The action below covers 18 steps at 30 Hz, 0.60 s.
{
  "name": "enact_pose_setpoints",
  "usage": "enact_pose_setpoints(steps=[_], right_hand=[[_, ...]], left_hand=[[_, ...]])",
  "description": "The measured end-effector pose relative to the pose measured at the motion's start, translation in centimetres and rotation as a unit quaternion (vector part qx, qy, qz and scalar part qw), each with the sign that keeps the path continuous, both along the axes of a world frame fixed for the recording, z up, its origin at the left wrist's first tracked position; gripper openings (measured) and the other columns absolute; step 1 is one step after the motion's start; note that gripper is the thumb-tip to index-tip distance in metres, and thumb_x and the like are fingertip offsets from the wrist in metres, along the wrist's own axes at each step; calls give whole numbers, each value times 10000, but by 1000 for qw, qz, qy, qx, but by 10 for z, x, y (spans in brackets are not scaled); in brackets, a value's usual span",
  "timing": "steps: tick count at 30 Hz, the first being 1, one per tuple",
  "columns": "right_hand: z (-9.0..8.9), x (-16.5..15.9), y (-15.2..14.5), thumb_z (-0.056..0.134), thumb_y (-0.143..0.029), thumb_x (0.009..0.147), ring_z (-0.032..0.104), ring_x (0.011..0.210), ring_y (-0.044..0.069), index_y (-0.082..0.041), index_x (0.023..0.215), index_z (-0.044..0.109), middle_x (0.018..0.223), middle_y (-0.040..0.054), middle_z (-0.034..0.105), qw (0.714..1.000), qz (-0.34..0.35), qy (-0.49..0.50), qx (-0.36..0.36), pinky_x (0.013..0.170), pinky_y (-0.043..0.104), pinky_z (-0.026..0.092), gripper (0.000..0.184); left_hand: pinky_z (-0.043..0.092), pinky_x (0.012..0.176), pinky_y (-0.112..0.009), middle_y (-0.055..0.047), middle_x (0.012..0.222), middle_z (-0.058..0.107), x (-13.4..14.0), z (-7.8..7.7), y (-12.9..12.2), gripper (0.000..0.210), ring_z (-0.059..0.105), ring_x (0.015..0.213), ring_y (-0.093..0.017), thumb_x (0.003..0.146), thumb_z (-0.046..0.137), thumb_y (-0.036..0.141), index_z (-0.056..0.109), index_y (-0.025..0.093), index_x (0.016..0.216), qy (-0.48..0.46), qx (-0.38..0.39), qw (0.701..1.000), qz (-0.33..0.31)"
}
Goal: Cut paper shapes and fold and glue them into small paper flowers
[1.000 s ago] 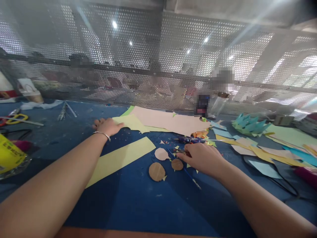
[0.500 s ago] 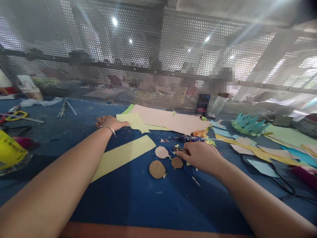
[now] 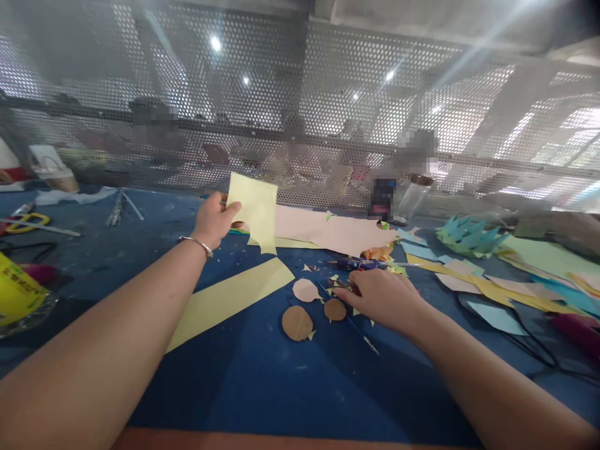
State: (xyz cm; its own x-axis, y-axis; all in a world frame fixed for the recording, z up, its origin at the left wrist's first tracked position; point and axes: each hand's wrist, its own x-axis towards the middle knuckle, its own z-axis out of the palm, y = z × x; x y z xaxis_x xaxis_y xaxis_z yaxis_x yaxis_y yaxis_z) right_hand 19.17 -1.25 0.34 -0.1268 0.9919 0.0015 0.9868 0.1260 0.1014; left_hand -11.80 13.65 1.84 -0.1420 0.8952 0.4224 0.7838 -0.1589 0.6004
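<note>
Head view. The pale yellow paper piece (image 3: 253, 200) is at the left hand (image 3: 220, 215), with most of its face extending to the right of the fingers. The piece stands upright, raised in front of the left end of the pink sheet (image 3: 337, 231). Its lower edge has a curved notch, and its bottom tip appears just beyond the far end of the yellow strip (image 3: 234, 297), which lies flat on the blue table (image 3: 281, 387).

Left hand: the thumb presses on the near face at the left edge; the other fingers are bent, partly hidden behind the paper. The gap between thumb and fingers is narrowed to a pinch on this edge. A bracelet (image 3: 197, 245) encircles the wrist.

Right hand (image 3: 382, 294): positioned low over the table, fingers curled, thumb extended to the left. Whether an object is held beneath the palm cannot be determined. The small cardboard disc (image 3: 334, 310) and the blue stick (image 3: 363, 337) lie just beside the thumb. The large cardboard disc (image 3: 297, 323) and the pale round cutout (image 3: 305, 290) lie farther left.
</note>
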Motion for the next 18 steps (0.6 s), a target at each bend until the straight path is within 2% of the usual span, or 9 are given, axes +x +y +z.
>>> enact_pose_setpoints(steps=[1,2,3,7,10,12,14,16,18], right_hand=[[0,0,0,393,-605,943,703,820,321,-190,795,676,788,122,713,1000,1,-1,2,663,384,471,524],[0,0,0,394,-605,943,703,817,321,-189,795,676,788,121,713,1000,1,-2,5,659,384,470,524],[0,0,0,396,-603,943,703,814,319,-190,795,677,786,120,713,1000,3,-3,6,657,383,467,521],[3,1,-2,410,-604,937,697,792,307,-193,763,669,754,114,702,1000,-3,0,-3,647,369,450,516],[7,4,-2,426,-587,936,687,761,286,-194,742,650,738,108,697,999,-7,30,20,624,343,427,492],[8,6,0,410,-563,956,679,735,251,-199,786,640,743,91,699,992,12,111,57,607,318,418,462],[9,8,2,380,-554,979,676,697,204,-204,851,627,768,70,710,966,44,248,65,588,290,427,448],[8,8,5,381,-548,986,673,640,163,-202,883,612,787,50,719,920,72,384,37,580,268,456,429],[7,5,6,443,-524,970,656,578,141,-197,846,592,752,33,710,879,79,470,16,570,259,477,381]], left_hand=[[555,765,-368,-108,1202,687,7,6,-5,385,678,960,-234,956,440,408,482,194,1273,-40,19,998,-36],[569,735,-364,-116,1207,681,15,13,-10,356,684,955,-239,936,508,385,492,194,1236,-155,50,980,-114],[583,719,-370,-120,1203,676,24,19,-16,342,689,961,-252,912,567,370,498,197,1199,-243,63,950,-188],[599,623,-320,-76,1110,701,53,36,-42,290,718,837,-222,909,594,382,502,225,1135,-276,63,926,-249],[604,576,-325,-64,991,714,67,35,-56,257,721,758,-225,887,637,346,505,213,1062,-296,40,907,-297],[601,551,-316,-55,922,713,73,30,-60,241,719,740,-226,870,663,334,508,207,1005,-285,27,904,-317],[594,535,-301,-43,884,710,77,24,-61,243,713,732,-218,862,677,336,508,206,979,-280,13,901,-330],[587,531,-291,-32,870,709,80,20,-61,245,708,730,-208,865,678,343,507,209,979,-284,-1,897,-339],[577,527,-279,-27,874,710,85,19,-62,239,704,741,-201,867,679,339,511,211,980,-303,-17,885,-353]])
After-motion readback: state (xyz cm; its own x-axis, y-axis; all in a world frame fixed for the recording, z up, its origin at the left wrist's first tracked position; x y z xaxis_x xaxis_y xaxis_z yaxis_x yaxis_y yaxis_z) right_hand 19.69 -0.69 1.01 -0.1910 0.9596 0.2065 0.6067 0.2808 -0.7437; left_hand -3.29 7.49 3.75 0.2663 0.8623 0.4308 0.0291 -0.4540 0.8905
